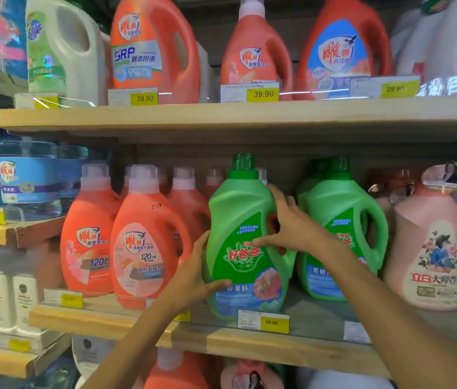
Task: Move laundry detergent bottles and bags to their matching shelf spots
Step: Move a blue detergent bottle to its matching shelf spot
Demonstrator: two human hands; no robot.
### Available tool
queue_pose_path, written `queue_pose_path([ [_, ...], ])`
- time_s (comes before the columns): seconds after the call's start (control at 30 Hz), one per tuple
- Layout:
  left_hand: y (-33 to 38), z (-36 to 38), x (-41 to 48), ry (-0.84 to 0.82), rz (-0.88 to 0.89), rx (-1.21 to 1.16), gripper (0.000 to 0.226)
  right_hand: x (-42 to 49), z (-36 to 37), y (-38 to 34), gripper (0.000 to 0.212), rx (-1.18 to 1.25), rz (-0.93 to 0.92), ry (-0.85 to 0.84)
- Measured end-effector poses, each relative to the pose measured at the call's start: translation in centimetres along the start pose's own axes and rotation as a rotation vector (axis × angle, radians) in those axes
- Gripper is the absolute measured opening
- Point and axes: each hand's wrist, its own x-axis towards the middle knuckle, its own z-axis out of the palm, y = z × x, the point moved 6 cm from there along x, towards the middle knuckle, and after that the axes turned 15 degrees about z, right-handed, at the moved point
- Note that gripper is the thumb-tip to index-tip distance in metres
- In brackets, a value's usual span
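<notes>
Green plastic detergent bottle [245, 240] with handle, upright at front of light wooden shelf board [103, 318]. Left hand [193, 279] clasps its lower left side; right hand [292, 223] grasps its handle side, thumb on label. Second green bottle [342, 237] just right of it; orange plastic bottles [146, 248] to its left

Brand lettering on front green bottle [245, 237] partly covered by thumb of right hand [292, 223], neighbouring green bottle [342, 209] label part-hidden behind forearm, price tag [263, 321] fine print illegible, top-shelf orange bottle [334, 18] cap cropped at upper edge
</notes>
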Motion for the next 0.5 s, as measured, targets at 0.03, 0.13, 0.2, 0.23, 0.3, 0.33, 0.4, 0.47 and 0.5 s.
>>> queue_pose_path([
  [0.03, -0.1, 0.1, 0.1, 0.004, 0.005, -0.029, 0.115, 0.1, 0.0, 0.0, 0.136, 0.025, 0.003, -0.004],
  [0.13, -0.4, 0.2, 0.5, -0.015, 0.022, -0.094, 0.114, 0.3, -0.1, 0.1, 0.136, 0.052, 0.017, -0.005],
  [0.2, -0.7, 0.4, 0.8, -0.041, 0.037, -0.129, 0.115, 0.2, 0.0, 0.1, 0.135, 0.050, 0.024, 0.015],
  [0.23, -0.9, 0.5, 0.9, -0.055, 0.040, -0.147, 0.115, -0.1, 0.0, 0.1, 0.135, 0.044, 0.029, 0.030],
  [0.3, -1.2, 0.6, 1.1, -0.075, 0.044, -0.182, 0.111, -0.6, -0.1, 0.0, 0.133, 0.028, 0.046, 0.069],
  [0.33, -1.4, 0.6, 1.3, -0.085, 0.041, -0.195, 0.110, -0.9, -0.2, 0.0, 0.132, 0.021, 0.059, 0.090],
  [0.4, -1.5, 0.7, 1.6, -0.103, 0.036, -0.224, 0.111, -1.4, -0.5, 0.0, 0.131, 0.005, 0.080, 0.123],
  [0.47, -1.3, 0.8, 1.8, -0.117, 0.040, -0.230, 0.115, -1.8, -0.7, 0.1, 0.130, -0.008, 0.092, 0.142],
  [0.5, -1.2, 0.9, 1.9, -0.122, 0.042, -0.235, 0.118, -1.8, -0.9, 0.1, 0.130, -0.009, 0.100, 0.141],
])
